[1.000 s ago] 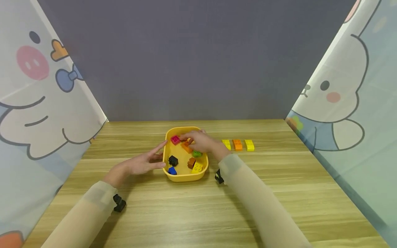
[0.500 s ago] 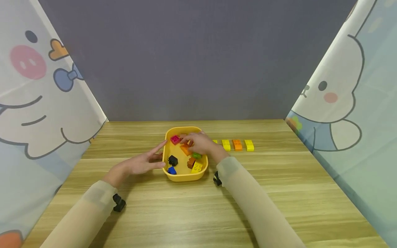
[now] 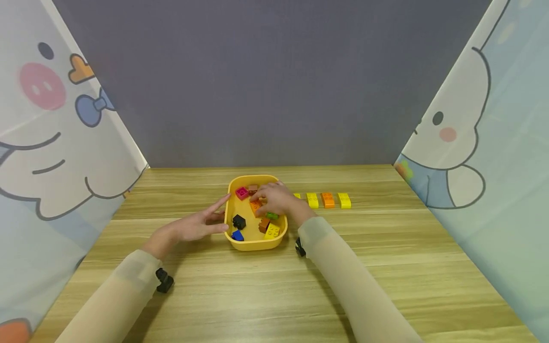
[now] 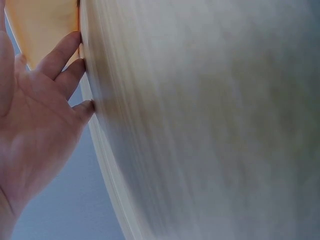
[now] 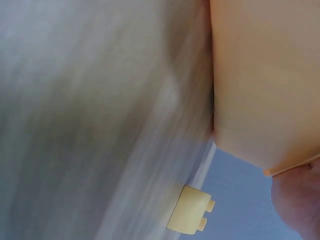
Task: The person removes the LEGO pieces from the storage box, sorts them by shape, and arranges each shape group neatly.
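Observation:
A yellow plastic bin (image 3: 256, 246) on the table holds several toy building bricks. My right hand (image 3: 278, 198) reaches over its right side, thumb and fingers about an orange building brick (image 3: 255, 206), which they appear to pinch. A green brick (image 3: 272, 216) lies partly hidden under this hand. My left hand (image 3: 195, 226) rests at the bin's left wall with fingers spread and fairly straight; the left wrist view shows the hand (image 4: 42, 115) beside the bin (image 4: 45, 25). In the right wrist view only part of the right hand (image 5: 300, 197) shows beyond the bin wall (image 5: 260, 75).
Also in the bin are a magenta brick (image 3: 242, 193), a brown brick (image 3: 253, 189), a black brick (image 3: 238, 222), a blue brick (image 3: 238, 236) and a yellow brick (image 3: 272, 231). Right of it, a row includes a yellow brick (image 3: 312, 200), an orange brick (image 3: 328, 200) and another yellow brick (image 3: 344, 200).
My right hand has shifted slightly within the bin, and the orange brick under its fingers has turned and slid a little left. The brown brick at the back now shows. My left hand stays put.

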Tool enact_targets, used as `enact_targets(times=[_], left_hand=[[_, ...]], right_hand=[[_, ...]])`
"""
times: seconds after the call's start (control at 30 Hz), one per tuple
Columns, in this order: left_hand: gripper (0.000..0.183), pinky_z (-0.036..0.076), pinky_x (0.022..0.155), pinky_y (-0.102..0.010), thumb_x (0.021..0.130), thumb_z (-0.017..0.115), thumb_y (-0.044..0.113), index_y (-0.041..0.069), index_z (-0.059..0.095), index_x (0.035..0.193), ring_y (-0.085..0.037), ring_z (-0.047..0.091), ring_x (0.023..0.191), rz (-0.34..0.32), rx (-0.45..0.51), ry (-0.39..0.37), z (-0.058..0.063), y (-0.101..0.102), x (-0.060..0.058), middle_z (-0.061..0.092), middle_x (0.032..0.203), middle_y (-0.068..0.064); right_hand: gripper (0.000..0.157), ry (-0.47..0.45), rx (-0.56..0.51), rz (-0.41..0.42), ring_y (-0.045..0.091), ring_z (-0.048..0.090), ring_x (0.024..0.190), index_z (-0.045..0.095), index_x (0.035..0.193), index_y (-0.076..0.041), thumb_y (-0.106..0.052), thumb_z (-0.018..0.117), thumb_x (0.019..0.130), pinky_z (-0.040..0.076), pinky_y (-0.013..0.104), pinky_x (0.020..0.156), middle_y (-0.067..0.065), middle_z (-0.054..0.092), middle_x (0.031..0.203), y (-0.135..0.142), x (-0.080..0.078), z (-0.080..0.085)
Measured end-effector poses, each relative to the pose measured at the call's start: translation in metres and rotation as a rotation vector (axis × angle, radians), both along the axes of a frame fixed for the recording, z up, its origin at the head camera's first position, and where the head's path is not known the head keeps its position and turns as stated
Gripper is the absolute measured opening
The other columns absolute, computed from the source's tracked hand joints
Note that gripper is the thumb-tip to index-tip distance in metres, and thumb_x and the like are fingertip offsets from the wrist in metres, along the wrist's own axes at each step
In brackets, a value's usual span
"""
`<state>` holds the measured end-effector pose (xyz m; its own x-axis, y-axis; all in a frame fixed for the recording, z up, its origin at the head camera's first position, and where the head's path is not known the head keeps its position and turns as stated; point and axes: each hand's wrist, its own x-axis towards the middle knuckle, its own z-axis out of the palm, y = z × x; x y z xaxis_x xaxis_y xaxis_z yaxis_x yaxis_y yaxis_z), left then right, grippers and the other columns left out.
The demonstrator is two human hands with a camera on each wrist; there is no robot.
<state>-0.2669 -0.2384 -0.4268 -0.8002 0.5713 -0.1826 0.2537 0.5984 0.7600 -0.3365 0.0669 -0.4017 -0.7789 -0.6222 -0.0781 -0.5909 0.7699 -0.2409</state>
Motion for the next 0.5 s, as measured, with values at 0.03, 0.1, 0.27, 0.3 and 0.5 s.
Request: enact_targets(times=[0.03, 0.1, 0.27, 0.3, 0.5], left_hand=[[0.097, 0.025, 0.13, -0.076, 0.11, 0.065, 0.05, 0.044, -0.006, 0.176, -0.051, 0.036, 0.162, 0.003, 0.002, -0.004, 0.0004, -0.0001, 0.0001, 0.036, 0.173, -0.031], [0.097, 0.024, 0.13, -0.076, 0.11, 0.065, 0.05, 0.043, -0.006, 0.176, -0.051, 0.035, 0.162, 0.004, 0.005, -0.003, 0.0008, -0.0002, 0.0004, 0.036, 0.174, -0.031], [0.099, 0.023, 0.129, -0.078, 0.11, 0.065, 0.049, 0.04, -0.006, 0.177, -0.053, 0.035, 0.161, -0.002, -0.002, 0.012, 0.0004, -0.0002, 0.001, 0.036, 0.173, -0.033], [0.099, 0.024, 0.128, -0.078, 0.11, 0.065, 0.049, 0.04, -0.007, 0.177, -0.054, 0.036, 0.161, -0.005, -0.005, 0.016, 0.0003, -0.0002, 0.0012, 0.036, 0.173, -0.033], [0.1, 0.023, 0.128, -0.079, 0.11, 0.066, 0.047, 0.038, -0.007, 0.177, -0.055, 0.036, 0.161, -0.015, -0.006, 0.022, 0.003, 0.0001, 0.0029, 0.036, 0.172, -0.035]], right_hand=[[0.054, 0.005, 0.013, 0.002, 0.027, 0.043, 0.161, 0.07, 0.149, -0.033, -0.049, 0.081, 0.099, 0.014, 0.058, 0.14, -0.002, 0.057, 0.166, -0.0001, 0.0001, 0.0], [0.057, 0.013, 0.037, 0.007, 0.027, 0.043, 0.161, 0.068, 0.151, -0.033, -0.05, 0.081, 0.099, 0.014, 0.057, 0.14, -0.002, 0.056, 0.167, -0.0008, 0.0003, 0.0001], [0.062, 0.022, 0.083, 0.015, 0.028, 0.045, 0.161, 0.063, 0.156, -0.034, -0.049, 0.08, 0.098, 0.017, 0.054, 0.139, -0.002, 0.056, 0.168, -0.0023, 0.0018, 0.0014], [0.064, 0.024, 0.09, 0.012, 0.028, 0.045, 0.161, 0.062, 0.157, -0.033, -0.049, 0.08, 0.098, 0.018, 0.054, 0.138, -0.002, 0.056, 0.168, -0.0024, 0.0019, 0.0016], [0.068, 0.031, 0.094, -0.004, 0.03, 0.041, 0.163, 0.061, 0.158, -0.03, -0.053, 0.081, 0.097, 0.018, 0.055, 0.139, 0.001, 0.054, 0.169, -0.0023, 0.003, 0.0023]])
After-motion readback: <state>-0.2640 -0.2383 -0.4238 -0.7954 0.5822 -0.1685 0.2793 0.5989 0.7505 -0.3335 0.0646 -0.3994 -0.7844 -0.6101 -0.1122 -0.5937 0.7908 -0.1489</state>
